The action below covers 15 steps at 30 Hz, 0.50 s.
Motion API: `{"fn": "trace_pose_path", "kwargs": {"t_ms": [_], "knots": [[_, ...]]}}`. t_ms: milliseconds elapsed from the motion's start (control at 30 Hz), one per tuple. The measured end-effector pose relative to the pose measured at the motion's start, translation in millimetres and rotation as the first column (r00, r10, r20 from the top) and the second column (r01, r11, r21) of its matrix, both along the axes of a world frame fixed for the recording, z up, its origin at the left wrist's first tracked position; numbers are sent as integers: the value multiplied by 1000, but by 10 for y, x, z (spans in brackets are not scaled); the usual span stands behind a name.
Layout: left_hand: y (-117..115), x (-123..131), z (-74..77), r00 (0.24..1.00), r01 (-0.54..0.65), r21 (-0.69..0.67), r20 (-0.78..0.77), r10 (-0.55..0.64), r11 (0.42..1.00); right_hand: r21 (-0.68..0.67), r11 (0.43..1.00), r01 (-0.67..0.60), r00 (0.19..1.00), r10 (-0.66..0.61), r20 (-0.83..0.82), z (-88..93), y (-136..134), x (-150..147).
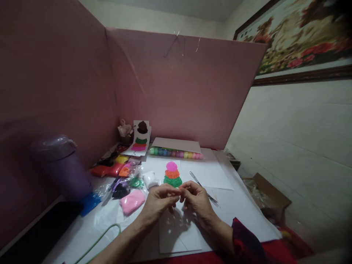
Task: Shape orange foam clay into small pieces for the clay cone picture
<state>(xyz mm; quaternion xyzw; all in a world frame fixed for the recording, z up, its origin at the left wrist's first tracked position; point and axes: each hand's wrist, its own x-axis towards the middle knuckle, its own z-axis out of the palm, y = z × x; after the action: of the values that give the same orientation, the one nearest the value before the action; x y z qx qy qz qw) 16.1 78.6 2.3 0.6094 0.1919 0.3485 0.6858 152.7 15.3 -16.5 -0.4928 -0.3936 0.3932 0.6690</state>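
Left hand (pixel 159 200) and right hand (pixel 196 198) are pinched closed, fingertips met, just in front of clay stack (pixel 172 174); item gripped cannot be told.

Both hands are bare. The left hand (pixel 159 201) leads into a forearm uncovered down to the lower edge of the view. The right hand (pixel 196 200) meets a dark red sleeve (pixel 247 242) that begins partway up the forearm and shows darker folds.
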Motion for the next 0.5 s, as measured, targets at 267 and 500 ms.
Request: {"fn": "trace_pose_path", "kwargs": {"t_ms": [267, 500], "knots": [[46, 47, -70, 998, -56, -64, -19, 55, 996, 92, 992, -89, 983, 72, 170, 18, -53, -20], [10, 37, -44, 983, -103, 50, -144, 110, 993, 103, 990, -92, 946, 55, 321, 65, -151, -92]]}}
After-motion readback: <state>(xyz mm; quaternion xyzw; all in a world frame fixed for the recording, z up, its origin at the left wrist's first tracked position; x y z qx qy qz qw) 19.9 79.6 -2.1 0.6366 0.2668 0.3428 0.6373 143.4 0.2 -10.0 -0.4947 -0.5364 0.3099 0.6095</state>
